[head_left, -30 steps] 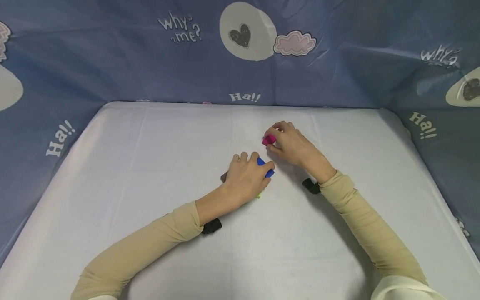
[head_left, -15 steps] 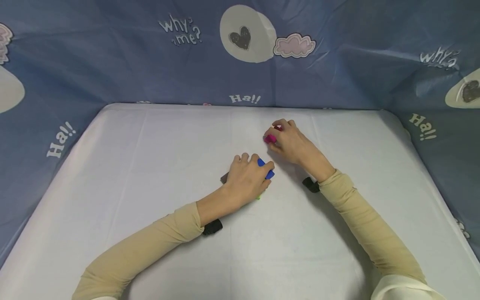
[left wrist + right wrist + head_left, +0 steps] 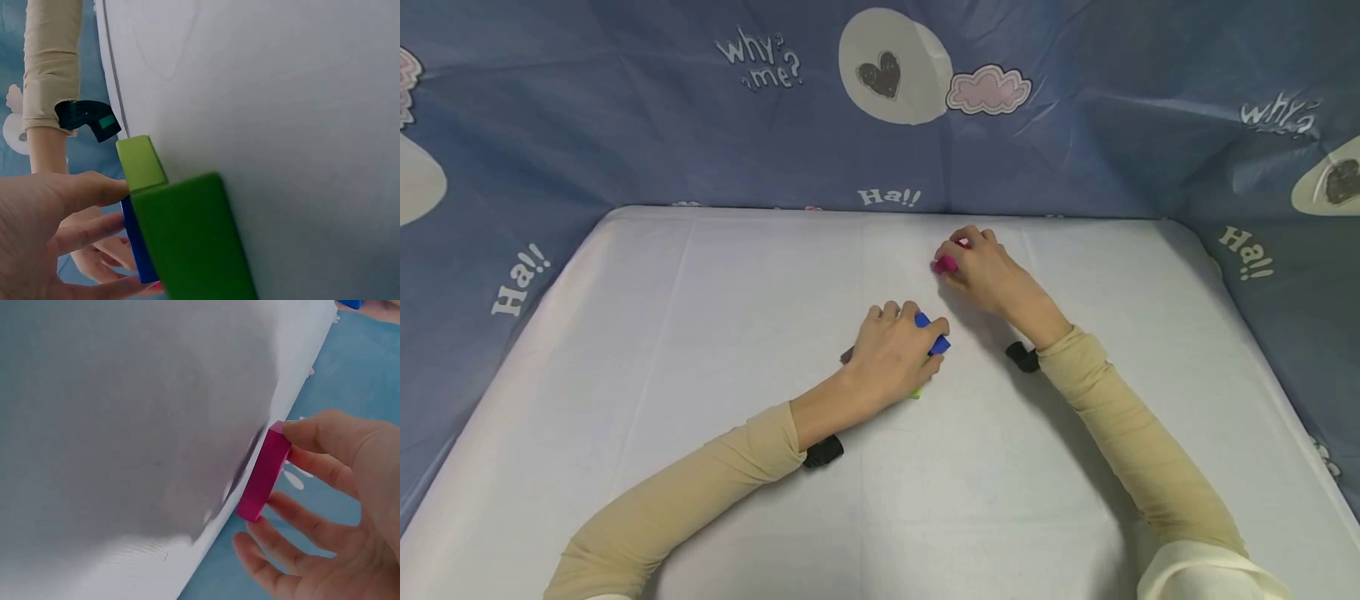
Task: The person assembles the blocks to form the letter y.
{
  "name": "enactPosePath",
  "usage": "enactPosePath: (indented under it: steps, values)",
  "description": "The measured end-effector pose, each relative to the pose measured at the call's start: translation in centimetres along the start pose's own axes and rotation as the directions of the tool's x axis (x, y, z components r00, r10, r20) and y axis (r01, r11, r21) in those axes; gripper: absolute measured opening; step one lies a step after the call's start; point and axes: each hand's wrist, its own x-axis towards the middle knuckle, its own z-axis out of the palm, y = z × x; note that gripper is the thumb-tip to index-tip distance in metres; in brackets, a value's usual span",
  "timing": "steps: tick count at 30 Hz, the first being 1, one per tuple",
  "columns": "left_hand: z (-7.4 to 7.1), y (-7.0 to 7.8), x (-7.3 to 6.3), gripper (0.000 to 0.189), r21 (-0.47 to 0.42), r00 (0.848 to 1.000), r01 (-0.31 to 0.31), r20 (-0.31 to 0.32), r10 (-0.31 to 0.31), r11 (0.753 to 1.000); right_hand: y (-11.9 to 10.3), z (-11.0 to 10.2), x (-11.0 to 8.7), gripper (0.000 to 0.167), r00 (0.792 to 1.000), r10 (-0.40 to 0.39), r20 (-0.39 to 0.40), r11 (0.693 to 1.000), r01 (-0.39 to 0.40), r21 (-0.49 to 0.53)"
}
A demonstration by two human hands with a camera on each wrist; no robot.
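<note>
Mid-frame: dark block (image 3: 847,355) is part-hidden by left hand (image 3: 887,354); blue block (image 3: 937,343) is gripped between thumb and curled fingers, likely for steadiness (light green block (image 3: 142,164) and dark green block (image 3: 194,240) close by). Upper mid-right: magenta block (image 3: 946,264) is pinched by right hand (image 3: 988,271), half-closed, presumably to keep one long side uncovered. Solid pink, bar-shaped, crisp-edged.

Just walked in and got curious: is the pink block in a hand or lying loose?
In a hand: the right wrist view shows the right hand gripping the pink block, its thumb at the upper end.
</note>
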Motion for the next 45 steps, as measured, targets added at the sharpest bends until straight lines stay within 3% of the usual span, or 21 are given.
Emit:
enactPosePath:
  steps: [11, 25, 29, 35, 45]
  values:
    - [-0.9, -1.0, 0.7, 0.041, -0.037, 1.000, -0.001, 0.009, 0.001, 0.999, 0.9, -0.2, 0.9, 0.025, 0.997, 0.046, 0.062, 0.999, -0.046, 0.002]
    - [-1.8, -3.6, 2.2, 0.040, -0.075, 1.000, 0.013, 0.013, -0.012, 0.997, 1.2, 0.1, 1.2, 0.026, 0.996, 0.054, 0.067, 0.998, -0.055, 0.015]
    - [-2.0, -4.5, 2.8, 0.041, -0.157, 0.998, 0.017, 0.056, -0.008, 0.987, 1.3, 0.1, 1.2, 0.027, 0.997, 0.050, 0.060, 0.999, -0.050, 0.004]
    - [-2.1, -5.9, 3.6, 0.042, -0.297, 0.988, 0.078, 0.148, -0.035, 0.952, 1.2, 0.0, 1.2, 0.028, 0.997, 0.051, 0.057, 0.999, -0.051, -0.010]
    - [-1.9, -7.3, 4.7, 0.041, -0.319, 0.987, 0.065, 0.161, -0.013, 0.946, 1.2, 0.0, 1.0, 0.031, 0.999, 0.037, 0.039, 0.999, -0.036, -0.015]
